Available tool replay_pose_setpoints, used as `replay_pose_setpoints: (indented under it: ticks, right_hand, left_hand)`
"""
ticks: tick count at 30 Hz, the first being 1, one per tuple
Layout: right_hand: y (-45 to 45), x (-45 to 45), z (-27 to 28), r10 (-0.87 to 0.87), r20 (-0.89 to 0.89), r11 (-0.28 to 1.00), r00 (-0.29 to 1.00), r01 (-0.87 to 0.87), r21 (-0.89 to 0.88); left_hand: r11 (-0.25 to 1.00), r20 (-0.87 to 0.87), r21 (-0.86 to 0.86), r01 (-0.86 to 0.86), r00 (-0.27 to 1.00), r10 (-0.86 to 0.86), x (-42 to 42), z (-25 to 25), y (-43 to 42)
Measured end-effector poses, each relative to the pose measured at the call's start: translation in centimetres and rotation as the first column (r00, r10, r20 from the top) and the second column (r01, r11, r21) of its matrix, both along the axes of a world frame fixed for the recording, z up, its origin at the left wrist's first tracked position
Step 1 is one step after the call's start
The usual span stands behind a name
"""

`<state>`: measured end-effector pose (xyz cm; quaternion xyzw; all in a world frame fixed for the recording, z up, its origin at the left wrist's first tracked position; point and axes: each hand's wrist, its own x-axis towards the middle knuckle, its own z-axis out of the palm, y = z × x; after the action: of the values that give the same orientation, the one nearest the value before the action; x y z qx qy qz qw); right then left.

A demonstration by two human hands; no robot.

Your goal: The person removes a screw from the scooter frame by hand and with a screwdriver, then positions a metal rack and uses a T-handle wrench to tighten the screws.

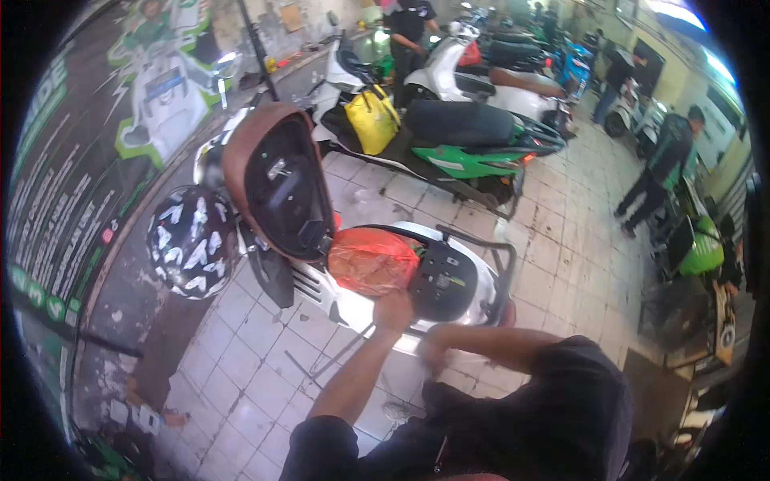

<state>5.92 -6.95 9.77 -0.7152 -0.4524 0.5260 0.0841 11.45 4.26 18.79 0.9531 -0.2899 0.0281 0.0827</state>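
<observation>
A white scooter (pixel 353 311) stands before me with its brown-edged seat (pixel 281 180) tipped up, showing the black underside. In the open space below the seat lies a red plastic bag (pixel 373 260), its contents hard to make out. My left hand (pixel 393 310) is closed at the near edge of this bag, and the fingers seem to pinch the plastic. Close to the scooter's near side, my right hand (pixel 433 350) is smeared by motion, so its fingers cannot be read. A black panel (pixel 445 280) covers the rear part behind the bag.
A black-and-white helmet (pixel 192 242) hangs at the scooter's left. Beyond stands a green scooter (pixel 465 156) carrying a yellow bag (pixel 371 120). More scooters line the back. One person (pixel 670 160) walks at the right; another person (pixel 409 36) stands behind the scooters. A printed banner (pixel 72 176) fills the left.
</observation>
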Motion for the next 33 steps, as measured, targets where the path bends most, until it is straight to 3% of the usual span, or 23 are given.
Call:
replay_pose_setpoints:
  ticks: [1,2,3,4,5,6,7,8,10,11,12,13,15,16,17,18,20,21,22,24,28,30,33]
  right_hand:
    - [-1.8,1.3,14.0,-0.256,-0.070,0.931,0.964,0.226,-0.285]
    - [-4.4,3.5,17.6,-0.517,-0.112,0.852,0.849,0.522,0.031]
    - [-1.9,4.5,25.4,-0.488,0.075,0.583,0.870,0.261,0.769]
    - [-1.4,8.9,19.5,-0.452,0.274,0.882,0.849,0.379,0.280]
    - [1.2,9.5,20.4,-0.510,0.324,0.779,0.797,0.268,0.567]
    - [4.4,10.3,21.5,-0.583,0.345,0.603,0.736,0.106,0.791]
    - [8.2,11.6,20.0,-0.396,0.352,0.554,0.848,-0.085,0.828]
    - [12.5,12.3,18.7,-0.049,0.373,0.609,0.927,-0.268,0.746]
    - [17.2,9.7,16.6,0.217,0.546,0.543,0.809,-0.565,0.621]
    - [18.6,8.6,12.8,0.261,0.607,0.481,0.750,-0.647,0.592]
    - [19.5,8.6,9.6,0.300,0.663,0.411,0.685,-0.721,0.559]
    - [20.7,8.9,9.3,0.311,0.658,0.399,0.685,-0.723,0.564]
    - [22.3,8.6,8.6,0.439,0.804,0.455,0.401,-0.871,0.186]
    - [21.8,8.7,8.8,0.452,0.793,0.439,0.408,-0.876,0.200]
    - [21.0,10.0,9.6,0.357,0.791,0.527,0.496,-0.806,0.267]
    - [20.1,11.3,10.7,0.249,0.786,0.611,0.567,-0.721,0.326]
    - [20.0,15.7,6.1,-0.182,0.835,0.597,0.520,-0.616,0.514]
    - [18.9,17.8,5.9,-0.214,0.743,0.695,0.634,-0.436,0.572]
    - [18.1,20.3,6.6,-0.271,0.632,0.766,0.726,-0.236,0.598]
    - [12.8,23.6,11.6,-0.116,0.842,0.857,0.526,-0.375,0.353]
    - [5.4,24.8,17.4,-0.029,0.858,0.992,0.513,-0.091,0.088]
    - [2.4,27.6,11.7,-0.358,0.810,0.929,0.464,0.091,0.358]
    - [-3.1,26.7,14.4,-0.218,0.913,0.972,0.345,0.164,0.169]
  left_hand:
    - [0.997,0.052,0.052,-0.051,0.997,0.048,0.2,-2.0,-0.2]
    - [0.998,0.053,0.057,0.007,0.999,-0.010,0.4,-2.5,0.0]
    - [0.977,0.000,-0.211,0.007,1.000,-0.008,0.4,-3.2,0.4]
    - [0.887,-0.054,-0.462,-0.002,0.998,-0.026,-0.1,-4.2,0.7]
    - [0.886,-0.064,-0.464,-0.012,0.998,-0.019,-0.2,-5.7,0.2]
    - [0.912,0.177,-0.407,0.041,0.984,0.035,0.1,-7.5,-0.3]
    - [0.939,0.412,-0.334,0.077,0.909,0.072,0.5,-8.3,-0.8]
    - [0.940,0.409,-0.334,0.071,0.909,0.076,0.2,-6.8,-0.9]
    - [0.837,-0.119,-0.540,-0.086,0.993,0.026,-0.9,-1.9,-1.3]
    - [0.918,0.033,-0.396,-0.012,0.999,0.027,0.1,-8.2,-1.9]
    - [0.916,0.032,-0.400,-0.026,0.999,0.043,0.6,-10.8,-2.1]
    - [0.928,-0.006,-0.354,-0.112,0.993,0.118,0.8,-13.2,-1.6]
    - [0.925,-0.086,-0.250,-0.285,0.958,0.272,0.0,-16.9,-0.5]
    - [0.909,-0.128,-0.195,-0.369,0.928,0.350,-1.0,-18.4,-0.5]
    - [0.887,-0.161,-0.137,-0.441,0.893,0.420,-1.8,-16.5,-0.8]
    - [0.883,-0.075,-0.242,-0.402,0.915,0.396,-1.9,-14.4,-1.5]
    - [0.867,0.118,-0.414,-0.277,0.928,0.353,-1.9,-3.9,-2.9]
    - [0.926,0.328,-0.268,-0.267,0.878,0.349,-2.4,-3.4,-3.4]
    - [0.929,0.330,-0.264,-0.261,0.880,0.341,-2.5,-3.3,-3.8]
    - [0.924,0.393,-0.316,-0.213,0.857,0.332,-2.3,-3.2,-4.2]
    - [0.918,0.415,-0.374,-0.131,0.861,0.292,-2.9,-4.0,-2.9]
    - [0.858,0.367,-0.491,-0.150,0.857,0.361,-3.0,-4.6,-2.2]
    - [0.808,0.236,-0.551,-0.211,0.889,0.393,-2.9,-3.6,-1.5]
